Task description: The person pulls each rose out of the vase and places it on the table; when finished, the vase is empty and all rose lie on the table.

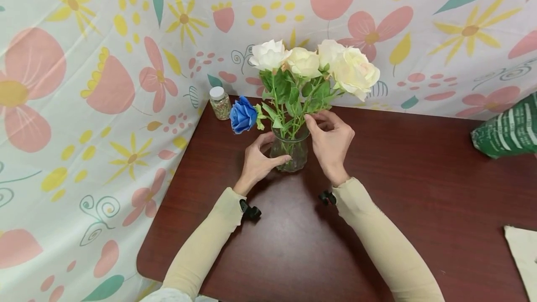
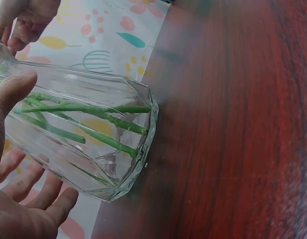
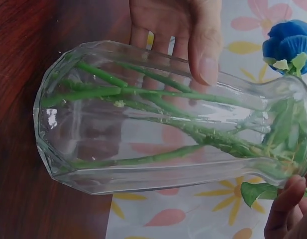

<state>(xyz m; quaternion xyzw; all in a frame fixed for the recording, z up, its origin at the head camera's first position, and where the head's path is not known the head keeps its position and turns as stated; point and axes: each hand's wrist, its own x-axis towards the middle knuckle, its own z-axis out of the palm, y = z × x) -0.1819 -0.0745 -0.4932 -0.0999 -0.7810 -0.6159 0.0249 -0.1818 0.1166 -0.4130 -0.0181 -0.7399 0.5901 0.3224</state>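
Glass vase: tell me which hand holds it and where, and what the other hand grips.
The left hand grips the glass vase round its body. The right hand pinches the green stems just above the vase's mouth.

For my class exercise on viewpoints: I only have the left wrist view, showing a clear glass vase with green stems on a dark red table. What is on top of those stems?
Observer: Cream-white roses in a bunch, plus one blue rose hanging low beside the rim of the clear glass vase.
Operator: Is anything else standing nearby?
Observer: A small white-capped jar stands in the table's back corner, against the flowered cloth.
Operator: And what is the other hand doing?
Observer: The right hand has its grip on the leafy green stems, pinching them just above the vase's mouth.
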